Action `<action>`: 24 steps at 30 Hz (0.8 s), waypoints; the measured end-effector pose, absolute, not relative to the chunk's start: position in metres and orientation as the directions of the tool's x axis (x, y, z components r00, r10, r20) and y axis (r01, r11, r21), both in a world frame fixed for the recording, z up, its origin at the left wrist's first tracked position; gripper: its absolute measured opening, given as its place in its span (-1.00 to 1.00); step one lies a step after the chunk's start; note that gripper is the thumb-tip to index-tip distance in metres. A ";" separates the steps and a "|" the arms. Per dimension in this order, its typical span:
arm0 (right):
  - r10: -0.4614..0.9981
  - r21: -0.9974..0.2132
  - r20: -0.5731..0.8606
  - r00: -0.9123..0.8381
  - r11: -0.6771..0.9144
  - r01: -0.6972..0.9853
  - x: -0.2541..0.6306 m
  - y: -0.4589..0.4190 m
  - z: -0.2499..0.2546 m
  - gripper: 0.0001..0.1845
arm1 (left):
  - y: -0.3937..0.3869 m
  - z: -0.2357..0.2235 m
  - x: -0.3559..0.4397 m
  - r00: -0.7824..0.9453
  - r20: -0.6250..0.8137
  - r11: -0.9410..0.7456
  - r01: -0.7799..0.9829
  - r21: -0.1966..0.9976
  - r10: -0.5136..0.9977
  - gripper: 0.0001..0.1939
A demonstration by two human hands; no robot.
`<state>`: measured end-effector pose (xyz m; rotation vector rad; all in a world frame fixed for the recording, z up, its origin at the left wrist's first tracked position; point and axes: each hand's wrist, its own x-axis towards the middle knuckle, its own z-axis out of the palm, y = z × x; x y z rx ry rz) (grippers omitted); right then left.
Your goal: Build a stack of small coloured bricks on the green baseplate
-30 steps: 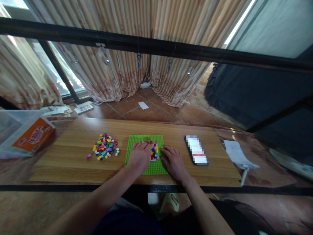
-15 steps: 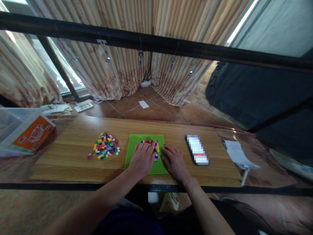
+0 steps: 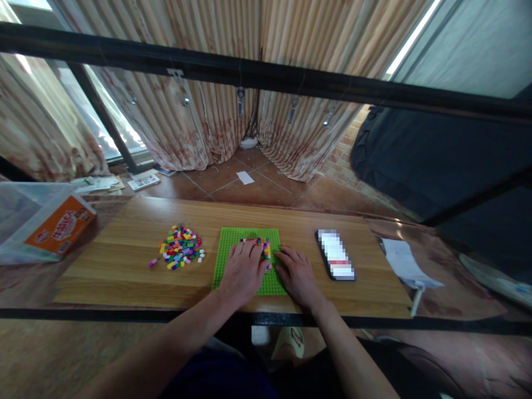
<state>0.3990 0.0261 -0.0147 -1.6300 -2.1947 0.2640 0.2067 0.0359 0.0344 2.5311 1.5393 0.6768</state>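
A green studded baseplate (image 3: 224, 239) lies on the wooden table, with small multicoloured toy bricks (image 3: 266, 245) set on it in rows. My left hand (image 3: 241, 272) is over these bricks and covers much of them. Its fingers are bent close together with the thumb by the bricks' right side; whatever they pinch is hidden. My right hand (image 3: 297, 274) rests at the baseplate's right edge, fingers loosely stretched and thumb apart, holding nothing I can see. Left of the baseplate is a loose pile of coloured bricks (image 3: 182, 247).
A phone (image 3: 336, 254) with a blurred screen lies on the table (image 3: 137, 277) to the right. White paper (image 3: 405, 261) is beyond the table's right end. At the left stands a clear plastic box (image 3: 25, 213) with an orange label. A dark bar (image 3: 274, 76) crosses above.
My left thumb has shifted slightly over the bricks' lower right side. The right hand stays put, and the view has moved a little.
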 end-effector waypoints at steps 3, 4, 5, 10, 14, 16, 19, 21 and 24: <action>0.949 -0.377 0.200 -0.243 0.303 0.875 0.399 0.026 -0.014 -0.63 | 0.035 0.035 0.209 0.385 0.343 -0.494 0.804 0.332 0.857 -0.69; 0.949 -0.379 0.200 -0.243 0.304 0.874 0.399 0.026 -0.014 -0.63 | 0.034 0.035 0.210 0.391 0.346 -0.501 0.798 0.334 0.853 -0.66; 0.949 -0.382 0.201 -0.244 0.305 0.872 0.399 0.026 -0.014 -0.63 | 0.034 0.034 0.212 0.399 0.344 -0.508 0.795 0.332 0.850 -0.62; 0.951 -0.390 0.185 -0.246 0.301 0.870 0.399 0.025 -0.013 -0.62 | 0.036 0.028 0.221 0.449 0.274 -0.517 0.810 0.278 0.850 -0.39; 0.954 -0.388 0.176 -0.243 0.294 0.874 0.399 0.026 -0.012 -0.61 | 0.037 0.024 0.224 0.466 0.243 -0.516 0.828 0.221 0.851 -0.29; 0.954 -0.388 0.177 -0.242 0.294 0.874 0.399 0.026 -0.012 -0.61 | 0.037 0.024 0.224 0.470 0.237 -0.517 0.831 0.207 0.850 -0.27; 0.953 -0.387 0.185 -0.240 0.295 0.874 0.399 0.026 -0.013 -0.63 | 0.036 0.024 0.225 0.472 0.234 -0.517 0.832 0.203 0.850 -0.25; 0.951 -0.384 0.193 -0.240 0.298 0.874 0.399 0.025 -0.014 -0.63 | 0.036 0.024 0.225 0.476 0.234 -0.521 0.830 0.199 0.848 -0.24; 0.948 -0.380 0.205 -0.242 0.305 0.873 0.399 0.025 -0.015 -0.63 | 0.039 0.020 0.224 0.484 0.236 -0.528 0.828 0.189 0.843 -0.26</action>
